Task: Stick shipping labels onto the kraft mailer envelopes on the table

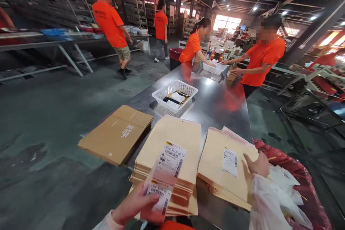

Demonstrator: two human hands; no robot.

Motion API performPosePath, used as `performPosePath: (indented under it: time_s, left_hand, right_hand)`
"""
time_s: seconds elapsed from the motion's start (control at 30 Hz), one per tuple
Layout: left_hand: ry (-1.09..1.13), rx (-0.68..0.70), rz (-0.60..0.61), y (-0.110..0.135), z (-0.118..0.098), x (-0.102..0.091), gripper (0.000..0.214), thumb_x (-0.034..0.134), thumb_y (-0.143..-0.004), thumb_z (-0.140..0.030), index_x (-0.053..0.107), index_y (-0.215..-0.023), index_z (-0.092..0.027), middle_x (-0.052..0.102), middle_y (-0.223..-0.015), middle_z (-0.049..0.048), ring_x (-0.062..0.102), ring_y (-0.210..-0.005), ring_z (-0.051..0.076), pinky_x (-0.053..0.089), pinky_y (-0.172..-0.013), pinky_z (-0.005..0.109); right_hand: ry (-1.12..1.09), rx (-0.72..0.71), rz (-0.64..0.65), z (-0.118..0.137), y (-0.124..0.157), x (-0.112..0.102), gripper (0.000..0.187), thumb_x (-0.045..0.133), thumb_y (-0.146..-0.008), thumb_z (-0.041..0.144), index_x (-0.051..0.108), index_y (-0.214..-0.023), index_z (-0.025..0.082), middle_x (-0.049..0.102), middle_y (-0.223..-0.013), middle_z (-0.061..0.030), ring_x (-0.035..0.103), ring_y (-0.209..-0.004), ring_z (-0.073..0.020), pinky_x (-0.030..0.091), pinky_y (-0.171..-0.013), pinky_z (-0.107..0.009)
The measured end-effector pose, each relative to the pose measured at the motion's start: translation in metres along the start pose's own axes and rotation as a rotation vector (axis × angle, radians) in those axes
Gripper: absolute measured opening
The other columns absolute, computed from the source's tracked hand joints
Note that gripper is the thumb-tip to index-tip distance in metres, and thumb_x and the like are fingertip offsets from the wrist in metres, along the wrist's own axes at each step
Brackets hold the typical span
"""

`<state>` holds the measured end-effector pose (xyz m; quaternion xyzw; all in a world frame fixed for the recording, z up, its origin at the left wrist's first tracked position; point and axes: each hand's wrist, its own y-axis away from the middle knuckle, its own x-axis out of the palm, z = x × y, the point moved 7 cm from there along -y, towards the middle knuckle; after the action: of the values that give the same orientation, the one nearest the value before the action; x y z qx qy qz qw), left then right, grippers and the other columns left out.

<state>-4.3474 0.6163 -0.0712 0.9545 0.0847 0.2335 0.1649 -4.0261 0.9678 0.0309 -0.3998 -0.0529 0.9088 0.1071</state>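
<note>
My left hand (136, 201) is closed on a strip of printed shipping labels (168, 161), held over the near end of the left stack of kraft envelopes (178, 129). Two labels show on the strip, one above the other. To the right lies a second stack of kraft envelopes (212, 151), its top envelope bearing a white shipping label (230, 162). At that stack's right edge rests my right hand (257, 165), thumb and fingers apart, touching the top envelope. Its fingertips are partly hard to make out.
Flat brown cardboard (115, 133) is piled on the metal table (215, 104) at left. Beyond stands a white basket (175, 95) with packets. A red-lined bin (304, 172) holding white scraps is at my right. Two co-workers in orange shirts handle another white basket (214, 69); others walk at left.
</note>
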Motion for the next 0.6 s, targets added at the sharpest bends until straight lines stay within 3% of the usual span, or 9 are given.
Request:
performPosePath:
  time_s: [0.07,0.13,0.2,0.23,0.3,0.4,0.5,0.6]
  left_hand:
    - [0.006,0.024,-0.001,-0.009,-0.002,0.011,0.055,0.079,-0.063,-0.053,0.069,-0.103,-0.016,0.074,-0.092,0.0101,0.067,-0.087,0.027,0.051,-0.078,0.035]
    - [-0.010,0.055,0.019,-0.017,-0.006,0.025,0.052,0.077,-0.065,-0.055,0.071,-0.097,-0.015,0.073,-0.087,0.0093,0.066,-0.080,0.024,0.051,-0.075,0.033]
    - [-0.028,0.092,0.019,-0.024,-0.013,0.034,0.050,0.076,-0.066,-0.054,0.071,-0.097,-0.015,0.073,-0.089,0.0096,0.066,-0.082,0.024,0.051,-0.077,0.033]
    - [-0.036,0.126,-0.019,-0.026,-0.019,0.033,0.051,0.078,-0.065,-0.052,0.071,-0.100,-0.015,0.073,-0.092,0.0097,0.065,-0.087,0.024,0.050,-0.080,0.034]
    - [-0.030,0.215,-0.196,-0.028,-0.033,0.020,0.056,0.083,-0.059,-0.046,0.069,-0.104,-0.016,0.072,-0.097,0.0089,0.064,-0.093,0.024,0.049,-0.084,0.033]
    - [0.020,0.266,-0.432,-0.023,-0.044,-0.004,0.053,0.084,-0.054,-0.051,0.071,-0.090,-0.014,0.072,-0.084,0.0071,0.063,-0.082,0.022,0.049,-0.078,0.032]
    - [0.021,0.250,-0.462,-0.023,-0.038,-0.010,0.050,0.079,-0.056,-0.059,0.070,-0.073,-0.013,0.069,-0.069,0.0042,0.059,-0.069,0.019,0.047,-0.068,0.029]
    - [0.030,0.259,-0.541,-0.024,-0.024,-0.011,0.052,0.076,-0.056,-0.064,0.064,-0.064,-0.014,0.059,-0.058,-0.0012,0.050,-0.059,0.013,0.039,-0.058,0.025]
  right_hand:
    - [-0.112,-0.056,0.193,0.029,0.046,0.034,0.064,0.070,-0.058,0.055,0.063,-0.107,0.015,0.059,-0.122,-0.0267,0.055,-0.115,-0.0398,0.048,-0.090,-0.053]
    - [-0.284,-0.171,0.587,0.070,0.120,0.085,0.067,0.073,-0.050,0.062,0.067,-0.103,0.021,0.070,-0.109,-0.0146,0.066,-0.099,-0.0327,0.056,-0.079,-0.044]
    - [-0.559,-0.265,1.086,0.110,0.211,0.125,0.074,0.079,-0.049,0.058,0.065,-0.111,0.022,0.069,-0.115,-0.0121,0.065,-0.104,-0.0325,0.056,-0.084,-0.044]
    - [-0.604,-0.213,1.108,0.117,0.239,0.134,0.060,0.071,-0.062,0.062,0.068,-0.107,0.022,0.071,-0.111,-0.0110,0.066,-0.103,-0.0308,0.055,-0.087,-0.044]
    - [-0.601,-0.172,1.159,0.126,0.281,0.146,0.053,0.060,-0.073,0.065,0.071,-0.099,0.020,0.073,-0.105,-0.0115,0.067,-0.100,-0.0310,0.054,-0.089,-0.047]
    - [-0.524,-0.209,1.226,0.138,0.296,0.154,0.053,0.066,-0.069,0.064,0.071,-0.095,0.018,0.075,-0.094,-0.0118,0.070,-0.089,-0.0314,0.057,-0.079,-0.046]
    - [-0.537,-0.258,1.139,0.157,0.267,0.152,0.053,0.073,-0.063,0.058,0.071,-0.099,0.018,0.075,-0.097,-0.0106,0.069,-0.087,-0.0286,0.057,-0.079,-0.041]
    - [-0.444,-0.355,1.084,0.173,0.245,0.149,0.042,0.068,-0.069,0.056,0.075,-0.086,0.018,0.076,-0.087,-0.0089,0.068,-0.080,-0.0252,0.056,-0.074,-0.036]
